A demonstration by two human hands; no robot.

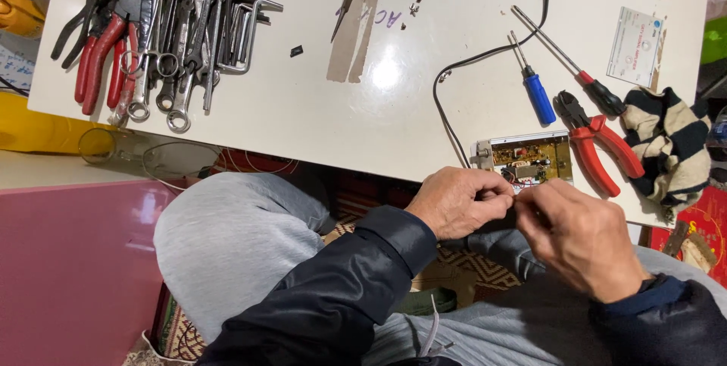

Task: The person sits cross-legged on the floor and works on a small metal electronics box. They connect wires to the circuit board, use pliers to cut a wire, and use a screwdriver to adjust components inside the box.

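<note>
- Left hand (457, 201) and right hand (579, 236): fingertips pinched together, touching, just below the circuit board (530, 158); what they pinch cannot be told.
- Circuit board at table (341, 109) edge; red pliers (598, 146) just right of it.

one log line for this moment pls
left hand: pinching something small, can't tell what | right hand: fingertips meet left | circuit board: open at table edge | red pliers, blue screwdriver: idle

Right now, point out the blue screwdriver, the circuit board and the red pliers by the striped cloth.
Blue screwdriver (538, 97): head view, on its blue handle.
Circuit board (530, 157): head view, on the board's middle, in its white case.
Red pliers (602, 150): head view, on a red grip.
</note>
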